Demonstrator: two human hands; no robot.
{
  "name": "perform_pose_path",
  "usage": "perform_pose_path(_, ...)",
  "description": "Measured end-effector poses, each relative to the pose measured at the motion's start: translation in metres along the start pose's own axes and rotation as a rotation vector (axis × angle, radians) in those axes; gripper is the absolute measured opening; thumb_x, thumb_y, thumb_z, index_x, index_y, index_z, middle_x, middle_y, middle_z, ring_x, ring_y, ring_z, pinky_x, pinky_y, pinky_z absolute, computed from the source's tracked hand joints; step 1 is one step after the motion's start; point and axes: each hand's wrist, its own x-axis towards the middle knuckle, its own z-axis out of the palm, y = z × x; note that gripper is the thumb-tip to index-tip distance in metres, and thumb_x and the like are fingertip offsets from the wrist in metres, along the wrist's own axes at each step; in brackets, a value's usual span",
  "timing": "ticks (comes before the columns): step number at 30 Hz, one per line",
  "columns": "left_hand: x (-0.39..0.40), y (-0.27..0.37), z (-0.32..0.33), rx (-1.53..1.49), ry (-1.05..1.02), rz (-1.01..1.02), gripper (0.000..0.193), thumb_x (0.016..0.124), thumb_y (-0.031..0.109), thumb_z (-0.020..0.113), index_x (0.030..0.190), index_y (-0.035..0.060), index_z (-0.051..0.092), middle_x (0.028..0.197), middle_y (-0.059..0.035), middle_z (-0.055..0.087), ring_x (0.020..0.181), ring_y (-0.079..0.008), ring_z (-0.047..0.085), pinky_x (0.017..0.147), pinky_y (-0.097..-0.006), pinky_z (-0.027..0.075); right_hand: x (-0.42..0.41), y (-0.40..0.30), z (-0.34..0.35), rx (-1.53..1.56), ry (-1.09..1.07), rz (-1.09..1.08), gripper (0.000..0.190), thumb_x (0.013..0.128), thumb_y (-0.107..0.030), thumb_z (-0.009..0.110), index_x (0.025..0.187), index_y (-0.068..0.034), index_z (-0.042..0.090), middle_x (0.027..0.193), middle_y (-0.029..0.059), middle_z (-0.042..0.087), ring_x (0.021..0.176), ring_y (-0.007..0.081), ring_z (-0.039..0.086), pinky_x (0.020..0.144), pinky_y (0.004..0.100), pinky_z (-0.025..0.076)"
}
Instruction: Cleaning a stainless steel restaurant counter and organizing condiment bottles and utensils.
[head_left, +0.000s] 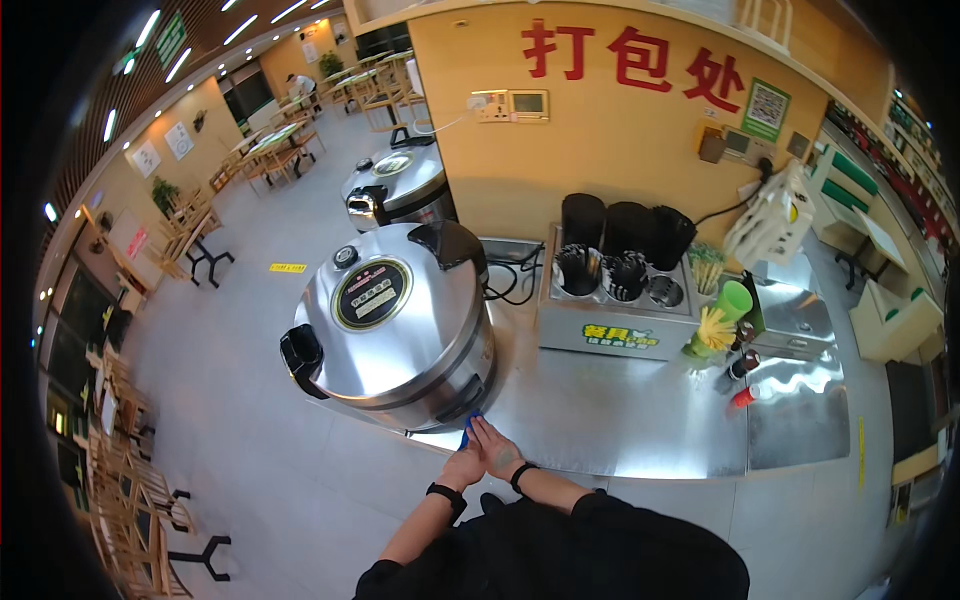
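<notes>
My left hand (461, 469) and my right hand (498, 450) meet at the front edge of a stainless-steel counter (600, 420). Between them is a small blue cloth (466, 433), gripped by both; much of it is hidden by my fingers. Just beyond my fingertips stands a large round steel rice cooker (420, 330), its domed lid down, with a black handle (302, 361) at the left. The right hand's fingers point toward the cooker's lower side, but contact with it cannot be made out.
Behind the counter's middle, a steel cutlery holder (600, 330) carries black utensils in cylinders. A green cup (733, 300), sauce bottles (744, 365) and a steel box (791, 315) stand to its right. A second cooker (397, 176) is behind. Wooden tables and chairs line the left; a person (302, 86) bends far off.
</notes>
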Motion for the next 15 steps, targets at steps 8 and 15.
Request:
perform_pose_path(8,0.003,0.037,0.037,-0.004,-0.126,0.062,0.061,0.093,0.023,0.051,0.144,-0.0107,0.041,0.123,-0.0358,0.064,0.117,-0.0495,0.062,0.102,-0.0514,0.050,-0.059,0.040,-0.029,-0.057,-0.051,-0.104,0.048,0.106,-0.023,0.043,0.148,0.000,0.047,0.161,0.0208,0.037,0.151,0.0336,0.032,0.123,0.0392,0.032)
perform_pose_path(15,0.005,0.120,0.103,-0.060,-0.046,0.067,0.078,0.092,0.032,0.052,0.152,-0.0108,0.027,0.119,-0.0351,0.066,0.113,-0.0487,0.065,0.100,-0.0519,0.052,-0.148,0.078,-0.097,-0.166,-0.071,-0.167,0.055,0.095,-0.020,0.052,0.144,0.005,0.051,0.157,0.0249,0.041,0.149,0.0412,0.035,0.121,0.0431,0.035)
